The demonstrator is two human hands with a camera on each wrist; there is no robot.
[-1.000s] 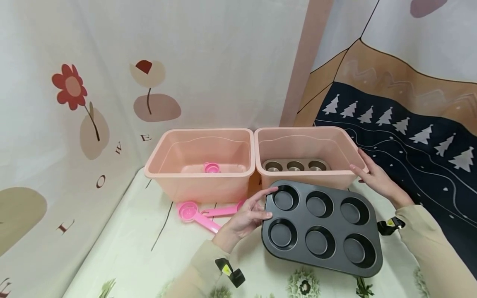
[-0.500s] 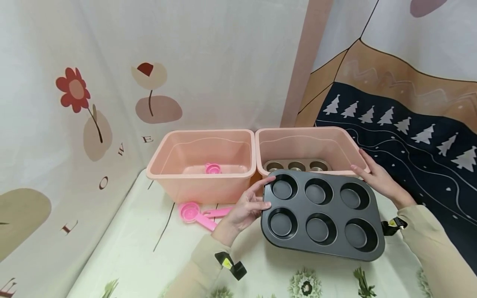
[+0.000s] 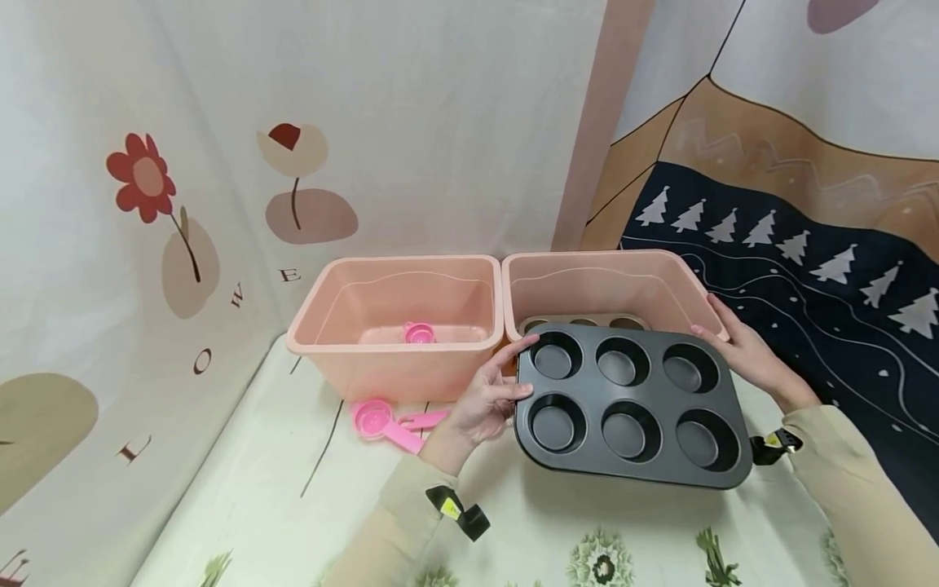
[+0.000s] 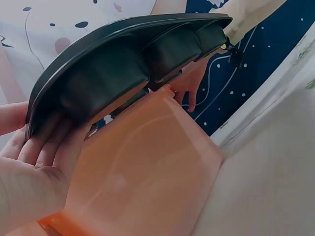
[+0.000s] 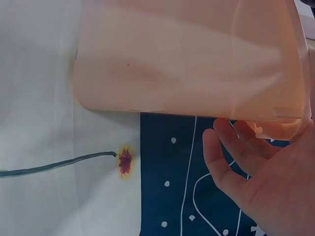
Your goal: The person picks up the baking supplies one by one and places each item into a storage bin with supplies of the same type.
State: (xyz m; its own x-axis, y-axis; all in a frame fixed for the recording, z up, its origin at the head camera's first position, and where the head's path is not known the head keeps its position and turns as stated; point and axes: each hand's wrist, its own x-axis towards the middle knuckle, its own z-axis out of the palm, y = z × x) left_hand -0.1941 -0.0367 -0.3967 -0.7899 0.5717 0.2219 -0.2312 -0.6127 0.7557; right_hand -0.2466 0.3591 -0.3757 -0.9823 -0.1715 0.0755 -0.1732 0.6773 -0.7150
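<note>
In the head view, my left hand [image 3: 484, 403] grips the left end of a dark grey muffin pan [image 3: 587, 391], thumb on its top side. The left wrist view shows fingers beneath the raised pan [image 4: 108, 78]. The pan hangs tilted before the right pink bin [image 3: 594, 281], overlapping its front wall. Inside that bin, a lighter muffin pan [image 3: 601, 319] is partly hidden by the dark one. My right hand [image 3: 756, 359] holds the bin's right rim. In the right wrist view, its fingers [image 5: 229, 169] lie outside the bin, under the rim, with the thumb out of sight.
A left pink bin [image 3: 396, 371] adjoins the right one and contains a small pink measuring cup [image 3: 419, 333]. On the table before it lie pink measuring spoons [image 3: 374, 419], partly behind my left hand. Printed cloth [image 3: 440, 122] hangs behind the bins.
My left hand has raised the dark muffin pan and moved it toward the right bin, where it covers more of the lighter pan. My right hand has stayed at the rim.
</note>
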